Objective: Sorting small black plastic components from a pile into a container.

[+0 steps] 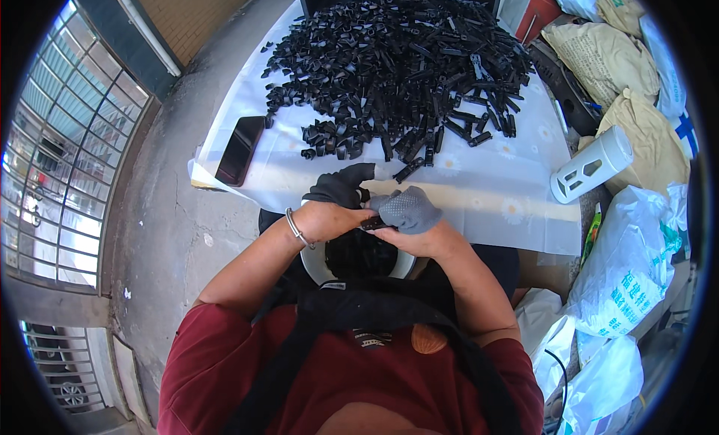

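My left hand (335, 199), in a black glove that leaves the wrist bare, meets my right hand (408, 214), in a grey dotted glove, at the table's near edge. Between them both hands grip a small black plastic part (374, 223), its far end hidden by the fingers. Below the hands, a white basin (409, 266) in my lap holds more black pieces (358, 254). Just beyond my fingertips spreads a large heap of black plastic parts (404, 68): curved short pieces mostly at left, long narrow ones at right.
A dark phone (241, 150) rests at the left of the flowered white tablecloth (487, 210). At the right edge leans a white cylinder with cut-out openings (592, 165). Sacks (603, 61) and white plastic bags (625, 263) crowd the right side. A barred window (71, 158) stands left.
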{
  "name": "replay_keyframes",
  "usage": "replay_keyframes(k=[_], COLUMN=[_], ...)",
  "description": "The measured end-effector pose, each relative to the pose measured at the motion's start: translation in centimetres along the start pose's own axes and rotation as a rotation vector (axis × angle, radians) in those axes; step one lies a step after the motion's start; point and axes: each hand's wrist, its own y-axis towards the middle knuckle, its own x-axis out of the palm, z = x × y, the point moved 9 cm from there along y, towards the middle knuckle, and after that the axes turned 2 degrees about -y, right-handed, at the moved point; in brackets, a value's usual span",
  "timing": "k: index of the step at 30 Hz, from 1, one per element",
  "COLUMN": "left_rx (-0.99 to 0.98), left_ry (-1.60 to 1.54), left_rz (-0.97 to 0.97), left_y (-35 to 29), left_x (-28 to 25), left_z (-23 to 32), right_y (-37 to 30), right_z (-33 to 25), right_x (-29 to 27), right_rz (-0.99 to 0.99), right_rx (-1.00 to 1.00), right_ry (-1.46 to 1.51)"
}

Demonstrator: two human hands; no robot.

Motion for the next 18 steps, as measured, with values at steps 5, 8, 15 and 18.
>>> replay_keyframes(k=[5,8,15,18], left_rx=[-0.071,-0.143,-0.149,-0.102], left_ry=[-0.124,-0.157,-0.384,-0.353], left_rz=[0.013,0.018,0.156,0.169], left_y=[-0.6,-1.3,-1.6,-1.5], left_x=[-0.6,0.3,-0.4,-0.6], left_z=[0.6,-0.8,-2.4,-1.9], right_y=[0.4,0.2,-0.7,-0.9], right_z=[0.3,0.0,-0.4,-0.6], right_x=[-2.0,-2.4,-4.9,-3.9], right_rz=[0.182,0.303,0.343,0.261], right_rx=[0.053,0.046,0.054,0.067], right_ry=[0.083,-0.003,-0.166,-0.18])
